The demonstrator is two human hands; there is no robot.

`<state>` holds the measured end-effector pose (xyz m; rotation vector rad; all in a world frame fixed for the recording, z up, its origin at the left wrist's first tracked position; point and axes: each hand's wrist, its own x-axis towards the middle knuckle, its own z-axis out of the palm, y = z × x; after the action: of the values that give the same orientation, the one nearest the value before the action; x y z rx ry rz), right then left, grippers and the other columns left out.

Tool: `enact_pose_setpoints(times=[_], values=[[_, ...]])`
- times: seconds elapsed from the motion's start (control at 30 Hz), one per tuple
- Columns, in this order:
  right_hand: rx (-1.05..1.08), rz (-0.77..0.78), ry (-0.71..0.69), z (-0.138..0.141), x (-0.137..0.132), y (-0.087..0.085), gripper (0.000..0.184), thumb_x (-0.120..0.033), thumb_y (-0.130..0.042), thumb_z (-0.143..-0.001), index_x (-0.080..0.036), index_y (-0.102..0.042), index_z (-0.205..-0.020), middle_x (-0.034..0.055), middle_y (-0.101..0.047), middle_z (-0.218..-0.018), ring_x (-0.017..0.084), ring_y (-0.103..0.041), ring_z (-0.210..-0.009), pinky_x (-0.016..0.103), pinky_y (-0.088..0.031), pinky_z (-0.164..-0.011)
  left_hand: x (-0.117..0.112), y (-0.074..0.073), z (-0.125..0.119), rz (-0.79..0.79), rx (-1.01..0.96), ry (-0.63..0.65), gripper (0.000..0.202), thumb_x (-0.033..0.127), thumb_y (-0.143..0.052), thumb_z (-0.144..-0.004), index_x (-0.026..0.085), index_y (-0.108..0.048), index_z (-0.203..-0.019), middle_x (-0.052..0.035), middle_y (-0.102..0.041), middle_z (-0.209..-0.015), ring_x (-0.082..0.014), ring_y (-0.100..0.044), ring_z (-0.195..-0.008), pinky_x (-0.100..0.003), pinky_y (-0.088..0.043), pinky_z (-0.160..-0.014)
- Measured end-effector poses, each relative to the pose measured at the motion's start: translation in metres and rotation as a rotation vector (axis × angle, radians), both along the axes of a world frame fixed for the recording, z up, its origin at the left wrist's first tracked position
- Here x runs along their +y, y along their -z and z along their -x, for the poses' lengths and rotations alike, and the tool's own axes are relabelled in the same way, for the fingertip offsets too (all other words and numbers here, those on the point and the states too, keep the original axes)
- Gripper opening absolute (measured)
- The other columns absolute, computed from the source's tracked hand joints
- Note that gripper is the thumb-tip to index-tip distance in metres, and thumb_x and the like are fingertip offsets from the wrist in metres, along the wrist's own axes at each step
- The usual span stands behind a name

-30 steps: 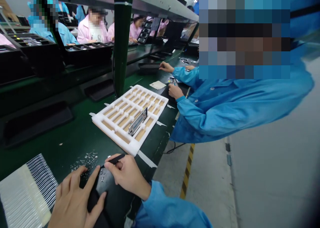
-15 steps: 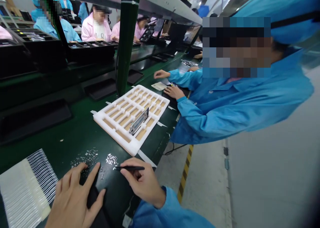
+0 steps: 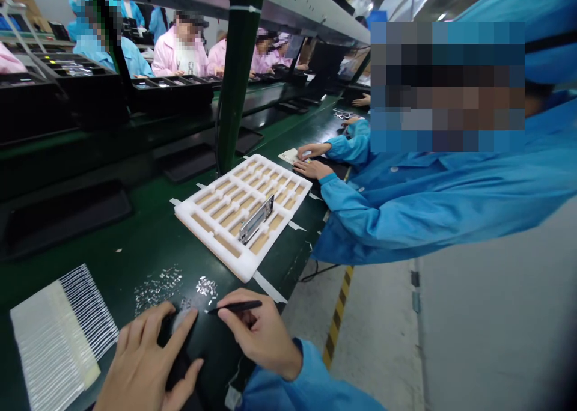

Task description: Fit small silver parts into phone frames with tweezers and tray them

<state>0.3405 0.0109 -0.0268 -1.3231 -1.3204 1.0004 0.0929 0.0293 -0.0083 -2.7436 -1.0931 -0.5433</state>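
Observation:
My left hand point(image 3: 146, 360) lies palm down at the table's near edge, its fingers spread. Under it is a dark, flat item point(image 3: 183, 363), mostly covered, so its kind is unclear. My right hand point(image 3: 264, 333) pinches black tweezers point(image 3: 241, 306), whose tips point left, close to my left index finger. Whether the tips hold a part is too small to tell. Just beyond the tips is a small heap of tiny shiny metal pieces point(image 3: 206, 286). More such pieces point(image 3: 157, 288) lie scattered beyond my left fingertips.
A white foam tray point(image 3: 246, 270) with slots holds one upright framed metal part point(image 3: 256, 220). At left lies a sheet with rows of thin strips point(image 3: 54, 345). A co-worker in blue point(image 3: 396, 207) sits close on the right. A green post point(image 3: 241, 80) rises behind the tray.
The tweezers have shifted slightly away from the heap, toward my left hand. The neighbouring co-worker's raised hand has come down beside their other hand. The whole view has shifted a little.

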Motion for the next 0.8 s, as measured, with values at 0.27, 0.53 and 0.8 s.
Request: enact_pose_setpoints(times=[0.27,0.53,0.8], values=[[0.088,0.149,-0.058,0.014,0.013,0.009,0.019,-0.031,-0.075,-0.091,-0.014,-0.083,-0.093,0.0028,-0.07,-0.066,0.013,-0.055,-0.053,0.023,-0.038,-0.047,0.002,0.001,0.003,-0.01,0.007,0.03,0.043,0.046,-0.063,-0.099,0.033,-0.069,-0.14,-0.0116,-0.06,-0.129,-0.03,-0.058,-0.114,-0.041,-0.049,-0.088],[0.023,0.04,0.074,-0.004,0.011,0.005,0.017,-0.031,-0.074,-0.093,-0.017,-0.084,-0.096,0.0076,-0.078,-0.082,0.016,-0.064,-0.06,0.024,-0.046,-0.049,0.004,-0.001,-0.001,-0.011,0.012,0.044,0.046,0.042,-0.068,-0.095,0.03,-0.069,-0.14,-0.0137,-0.06,-0.129,-0.032,-0.058,-0.115,-0.043,-0.049,-0.087],[-0.047,-0.027,0.034,-0.006,0.01,0.007,0.015,-0.026,-0.073,-0.096,-0.019,-0.086,-0.099,0.0075,-0.081,-0.088,0.018,-0.071,-0.07,0.024,-0.049,-0.052,0.003,-0.001,-0.002,-0.02,0.014,0.042,0.044,0.04,-0.067,-0.095,0.03,-0.07,-0.138,-0.0137,-0.061,-0.128,-0.0322,-0.058,-0.114,-0.043,-0.048,-0.088]])
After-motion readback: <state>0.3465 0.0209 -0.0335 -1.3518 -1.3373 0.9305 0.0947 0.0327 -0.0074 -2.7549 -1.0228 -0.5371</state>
